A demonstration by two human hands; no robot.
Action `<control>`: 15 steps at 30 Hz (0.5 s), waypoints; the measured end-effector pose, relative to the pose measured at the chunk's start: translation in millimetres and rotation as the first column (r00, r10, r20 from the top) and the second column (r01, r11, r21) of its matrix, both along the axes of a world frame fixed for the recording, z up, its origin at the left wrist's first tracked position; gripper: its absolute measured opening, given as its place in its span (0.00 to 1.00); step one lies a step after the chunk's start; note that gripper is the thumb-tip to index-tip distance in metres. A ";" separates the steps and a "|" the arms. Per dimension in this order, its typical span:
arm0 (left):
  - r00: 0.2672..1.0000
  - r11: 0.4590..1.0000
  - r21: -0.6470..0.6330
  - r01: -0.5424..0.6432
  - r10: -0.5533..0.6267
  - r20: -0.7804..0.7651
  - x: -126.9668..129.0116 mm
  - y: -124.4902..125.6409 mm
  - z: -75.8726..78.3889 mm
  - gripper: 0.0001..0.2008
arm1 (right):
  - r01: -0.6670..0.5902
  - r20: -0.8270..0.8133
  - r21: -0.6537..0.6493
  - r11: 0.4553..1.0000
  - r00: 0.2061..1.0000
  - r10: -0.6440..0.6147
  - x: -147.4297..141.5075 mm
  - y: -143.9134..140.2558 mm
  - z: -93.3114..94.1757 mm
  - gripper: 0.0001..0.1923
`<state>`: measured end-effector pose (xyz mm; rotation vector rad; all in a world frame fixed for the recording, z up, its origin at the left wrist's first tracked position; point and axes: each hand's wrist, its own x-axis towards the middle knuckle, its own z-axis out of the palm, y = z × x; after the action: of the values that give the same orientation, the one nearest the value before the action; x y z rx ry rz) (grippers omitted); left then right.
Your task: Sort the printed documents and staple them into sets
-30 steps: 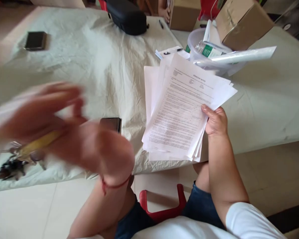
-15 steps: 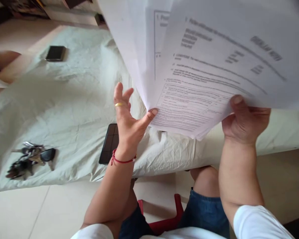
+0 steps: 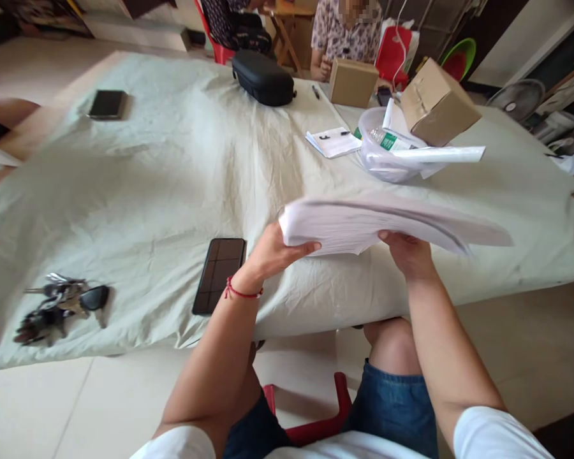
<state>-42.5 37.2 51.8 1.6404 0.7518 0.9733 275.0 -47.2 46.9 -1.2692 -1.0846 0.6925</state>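
Note:
A stack of paper sheets (image 3: 344,223) is held low over the near side of the cloth-covered table, tilted nearly flat and blurred along its right end. My left hand (image 3: 277,252) grips its left end, thumb on the near face and the other fingers hidden behind the sheets. On the near edge, right of the middle, my right hand (image 3: 409,252) pinches the same stack with the thumb on top. A black smartphone (image 3: 219,275) lies just left of my left wrist, partly behind the forearm.
Keys (image 3: 62,309) and a dark wallet-like item (image 3: 108,104) lie left. Farther back are a black case (image 3: 263,78), a notepad (image 3: 333,143), a plastic basket (image 3: 382,167) of papers and cardboard boxes (image 3: 353,83). A person (image 3: 347,32) sits across the table.
The stack has come down from upright, its printed faces no longer readable, uncovering the table's far side. My left fingers, spread before, now close round its left end; my right hand has shifted left.

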 end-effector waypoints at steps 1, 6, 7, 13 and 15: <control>0.999 0.999 0.017 0.044 -0.044 -0.024 -0.5 -2.4 3.3 0.26 | 0.019 -0.001 0.010 1.000 1.000 -0.019 -1.1 -0.3 2.4 0.29; 0.993 0.997 0.046 0.056 -0.061 0.100 -8.8 -6.8 15.6 0.34 | -0.085 0.067 -0.003 0.996 0.994 0.085 6.8 -6.0 28.0 0.33; 0.991 0.999 0.038 0.022 -0.027 0.128 -10.5 -6.8 16.4 0.34 | -0.148 0.105 -0.053 0.988 0.983 0.153 9.3 -7.1 31.7 0.32; 0.992 1.000 0.026 -0.014 0.010 0.124 -9.2 -8.1 7.0 0.28 | -0.254 0.102 -0.108 0.961 0.959 0.265 14.5 -8.2 23.6 0.28; 0.999 1.000 0.019 0.014 -0.015 0.042 -5.5 -4.2 -4.0 0.27 | -0.227 0.097 -0.098 0.969 0.967 0.237 12.9 -4.8 14.0 0.26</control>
<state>-48.0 33.0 47.8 1.6342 0.7035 1.0049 287.9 -51.9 60.9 -1.2765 -1.3192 0.8629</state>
